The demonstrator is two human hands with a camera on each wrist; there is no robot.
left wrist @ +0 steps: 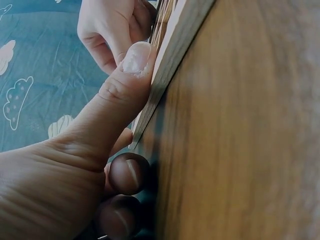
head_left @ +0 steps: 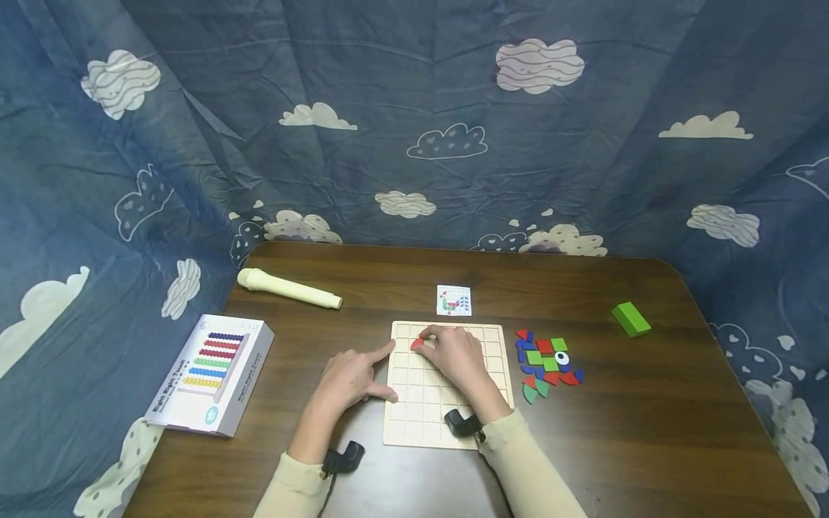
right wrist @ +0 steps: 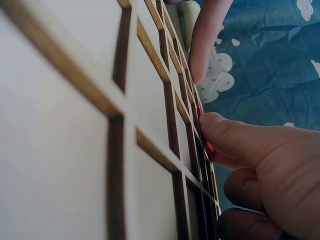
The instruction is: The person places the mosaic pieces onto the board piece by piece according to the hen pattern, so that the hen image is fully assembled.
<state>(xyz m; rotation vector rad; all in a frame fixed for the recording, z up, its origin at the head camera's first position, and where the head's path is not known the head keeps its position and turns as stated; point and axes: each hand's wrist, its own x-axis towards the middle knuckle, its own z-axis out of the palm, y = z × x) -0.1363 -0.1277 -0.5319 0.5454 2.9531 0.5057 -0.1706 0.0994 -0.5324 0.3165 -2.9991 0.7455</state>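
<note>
A pale wooden grid board [head_left: 404, 424] lies flat on the table. Over its upper left cells, my right hand [head_left: 458, 354] pinches a small red piece [head_left: 416, 344] between thumb and fingertips. The right wrist view shows that red piece [right wrist: 209, 149] right at the grid, partly hidden by the thumb. My left hand [head_left: 346, 380] is at the board's left edge, thumb and index finger spread apart. In the left wrist view its thumb [left wrist: 117, 95] rests against the board's side. Right of the board lie several flat pieces [head_left: 544, 362] in red, blue and green, with a white ringed disc among them.
A small pattern card [head_left: 453, 301] lies behind the board. At the back left is a cream microphone-shaped stick [head_left: 291, 288]; a white abacus box [head_left: 210, 374] stands at the left edge. A green block [head_left: 631, 319] sits at the right. Cloud-print fabric hangs behind the brown table [head_left: 648, 446].
</note>
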